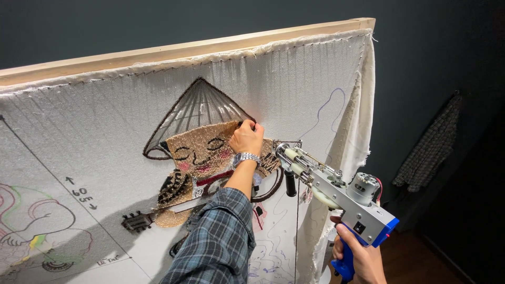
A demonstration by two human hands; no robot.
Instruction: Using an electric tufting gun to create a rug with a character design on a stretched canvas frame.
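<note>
Cloth (294, 79): large white sheet stretched upright on a wooden frame (200, 46), filling most of the view, tilted away toward upper right. Drawn outlines and measuring arrows on it; lower left, a faint coloured sketch (31, 226).

Tufted picture (202, 152): centre of cloth. A figure with a cone-shaped hat outlined in dark yarn, beige pile filling the face, dark and red patches below. Pile is partial; the hat interior is only lined.

Tufting gun (336, 192): grey metal body, blue handle, motor on top. Long axis runs from lower right up to upper left, with the needle end (281, 150) at the cloth just right of the figure, beside the left wrist. A dark yarn strand hangs down below the front.

Left hand (246, 138): plaid sleeve, metal wristwatch (245, 158). Fingers curled and pressed on the cloth at the beige pile's upper right edge; whether they pinch anything cannot be told.

Right hand (360, 257): clenched round the blue handle, low at frame bottom, well off the cloth.

Key relation: the left hand lies nearer the tufted area, just up and left of the needle end; the gun points toward it.

Background: dark wall, a checked garment (431, 147) hanging at right.
</note>
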